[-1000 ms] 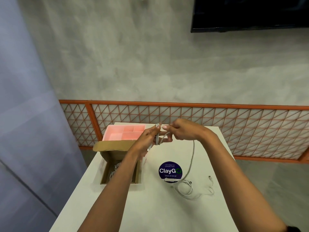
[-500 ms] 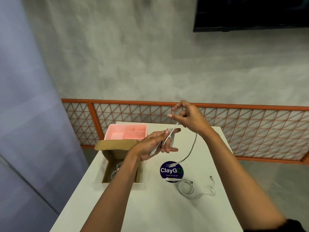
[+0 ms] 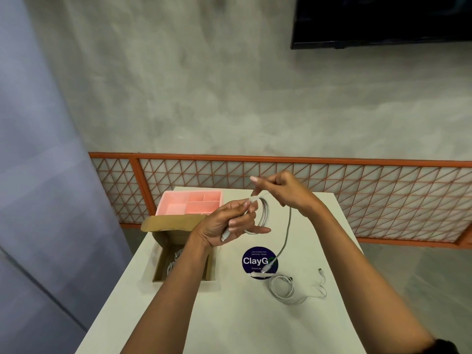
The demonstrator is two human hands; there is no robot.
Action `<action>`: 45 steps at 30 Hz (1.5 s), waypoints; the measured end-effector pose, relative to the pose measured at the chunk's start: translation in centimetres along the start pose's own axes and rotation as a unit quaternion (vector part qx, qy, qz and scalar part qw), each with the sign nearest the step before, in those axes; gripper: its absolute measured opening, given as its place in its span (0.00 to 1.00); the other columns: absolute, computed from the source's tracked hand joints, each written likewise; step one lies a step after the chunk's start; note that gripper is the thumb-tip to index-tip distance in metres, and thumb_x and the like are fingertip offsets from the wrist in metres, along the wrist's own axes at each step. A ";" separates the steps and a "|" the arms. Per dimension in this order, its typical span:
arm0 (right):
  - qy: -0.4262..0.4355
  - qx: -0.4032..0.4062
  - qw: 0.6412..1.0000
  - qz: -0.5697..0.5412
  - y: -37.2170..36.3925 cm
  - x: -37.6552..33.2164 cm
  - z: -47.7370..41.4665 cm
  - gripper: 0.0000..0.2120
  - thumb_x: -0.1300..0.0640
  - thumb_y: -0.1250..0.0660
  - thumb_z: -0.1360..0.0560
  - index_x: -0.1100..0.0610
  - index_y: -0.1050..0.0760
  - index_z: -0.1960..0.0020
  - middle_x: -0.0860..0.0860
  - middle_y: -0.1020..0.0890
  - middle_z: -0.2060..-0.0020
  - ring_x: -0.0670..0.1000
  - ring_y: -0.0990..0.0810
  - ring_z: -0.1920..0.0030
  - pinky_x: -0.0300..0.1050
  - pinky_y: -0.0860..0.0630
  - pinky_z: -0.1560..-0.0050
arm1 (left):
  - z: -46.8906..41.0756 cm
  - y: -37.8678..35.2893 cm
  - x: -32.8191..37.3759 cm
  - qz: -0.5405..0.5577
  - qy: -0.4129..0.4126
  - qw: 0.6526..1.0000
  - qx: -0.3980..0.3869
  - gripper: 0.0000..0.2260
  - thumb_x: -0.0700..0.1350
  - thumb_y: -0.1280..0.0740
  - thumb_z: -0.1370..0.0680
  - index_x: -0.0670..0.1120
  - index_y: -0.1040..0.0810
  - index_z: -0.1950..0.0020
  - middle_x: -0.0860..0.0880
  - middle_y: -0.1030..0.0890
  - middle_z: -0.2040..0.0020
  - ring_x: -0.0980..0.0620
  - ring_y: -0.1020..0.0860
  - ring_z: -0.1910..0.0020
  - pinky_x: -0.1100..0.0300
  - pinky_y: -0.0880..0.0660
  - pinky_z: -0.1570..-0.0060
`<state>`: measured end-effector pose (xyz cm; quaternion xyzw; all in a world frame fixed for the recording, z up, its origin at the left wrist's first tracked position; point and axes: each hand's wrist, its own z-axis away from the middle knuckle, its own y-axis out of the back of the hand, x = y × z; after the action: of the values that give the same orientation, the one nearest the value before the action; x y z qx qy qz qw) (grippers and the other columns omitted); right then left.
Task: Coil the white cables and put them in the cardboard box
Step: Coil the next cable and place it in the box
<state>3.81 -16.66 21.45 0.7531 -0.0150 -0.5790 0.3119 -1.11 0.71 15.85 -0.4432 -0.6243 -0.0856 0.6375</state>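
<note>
**At mid-frame, one cable half wound, more waiting**

Just above the centre of the frame, a white cable (image 3: 264, 213) sits in several loops around the fingers of the left hand (image 3: 229, 223). The thumb pins one end of it, and that end's plug pokes out below the palm. The right hand (image 3: 278, 190), slightly higher and to the right, pinches the running length between thumb and fingertips. From there the tail hangs down to the worktop (image 3: 229, 315), ending on a round dark-blue sticker (image 3: 255, 260).

Left of centre, the cardboard box (image 3: 159, 261) stands open with its flap folded back. Some white cabling (image 3: 173, 259) already lies inside, partly hidden by the left forearm. Right of the sticker, a loose cable (image 3: 283, 290) sprawls on the worktop with a thin lead trailing off it. I cannot tell whether that is one cable or two.

By my reading the job is partway along. Some cabling is boxed and this coil needs its last stretch wound on. The loose cable is untouched. A pink compartment tray (image 3: 190, 203) sits behind the box.
</note>
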 end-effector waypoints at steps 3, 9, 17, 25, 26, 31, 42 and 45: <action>-0.039 -0.054 0.997 -0.033 -0.1 0.3 0.4 0.30 0.36 0.42 0.24 0.62 0.32 0.69 0.50 0.40 0.78 0.47 0.43 0.76 0.39 0.40 0.67 | 0.2 0.2 0.3 0.017 -0.012 1.000 0.003 0.07 0.46 0.38 0.20 0.46 0.25 0.57 0.58 0.28 0.73 0.62 0.30 0.76 0.60 0.25 0.47; -0.082 -0.090 0.984 -0.129 -1.2 0.5 0.8 0.29 0.35 0.50 0.22 0.55 0.31 0.70 0.48 0.41 0.76 0.48 0.46 0.72 0.39 0.45 0.71 | -0.1 0.7 0.2 0.035 -0.044 0.997 0.059 0.11 0.48 0.36 0.21 0.46 0.26 0.62 0.54 0.30 0.71 0.58 0.31 0.72 0.59 0.26 0.47; -0.117 0.025 0.981 -0.151 -2.8 0.4 -0.2 0.26 0.33 0.48 0.23 0.51 0.41 0.69 0.46 0.39 0.75 0.45 0.44 0.74 0.40 0.46 0.71 | -1.8 -0.2 0.4 -0.050 -0.103 0.942 0.315 0.16 0.50 0.45 0.18 0.42 0.27 0.59 0.53 0.37 0.75 0.57 0.35 0.74 0.63 0.28 0.66; -0.175 0.176 0.951 -0.186 -4.7 1.1 -0.8 0.24 0.40 0.38 0.25 0.53 0.37 0.72 0.47 0.36 0.77 0.47 0.39 0.74 0.41 0.42 0.71 | -3.4 -1.7 -0.7 -0.178 -0.115 0.901 0.379 0.15 0.53 0.43 0.18 0.48 0.31 0.63 0.52 0.42 0.71 0.57 0.43 0.73 0.65 0.43 0.74; -0.177 0.190 0.948 -0.182 -4.7 1.1 -0.8 0.25 0.40 0.37 0.25 0.54 0.38 0.73 0.47 0.36 0.78 0.47 0.39 0.74 0.41 0.41 0.70 | -3.4 -1.8 -0.7 -0.184 -0.112 0.899 0.381 0.16 0.53 0.43 0.18 0.49 0.32 0.64 0.53 0.43 0.72 0.57 0.44 0.74 0.66 0.44 0.75; -0.180 0.197 0.943 -0.199 -4.5 1.1 -0.6 0.23 0.44 0.35 0.25 0.54 0.37 0.73 0.48 0.35 0.78 0.48 0.39 0.75 0.41 0.41 0.71 | -3.7 -2.2 -0.7 -0.224 -0.123 0.888 0.383 0.16 0.52 0.44 0.18 0.51 0.32 0.64 0.53 0.44 0.71 0.58 0.44 0.75 0.67 0.44 0.76; -0.028 0.030 0.990 -0.138 -1.0 4.7 0.8 0.16 0.49 0.41 0.20 0.59 0.20 0.47 0.47 0.25 0.62 0.45 0.32 0.68 0.34 0.32 0.64 | -2.6 -0.1 1.0 -0.222 -0.141 0.872 0.414 0.14 0.52 0.43 0.18 0.50 0.31 0.62 0.54 0.42 0.72 0.58 0.42 0.76 0.67 0.42 0.77; -0.023 0.015 0.996 -0.090 -0.9 6.6 1.2 0.12 0.54 0.40 0.19 0.59 0.20 0.49 0.48 0.21 0.58 0.45 0.24 0.58 0.33 0.29 0.54 | -2.3 0.3 1.7 -0.195 -0.149 0.876 0.416 0.14 0.50 0.44 0.18 0.49 0.33 0.63 0.55 0.41 0.73 0.59 0.42 0.77 0.68 0.42 0.78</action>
<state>4.60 -19.00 15.15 0.7424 0.0367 -0.6216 0.2470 1.08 0.06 17.62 -0.0138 -0.7636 0.1262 0.6331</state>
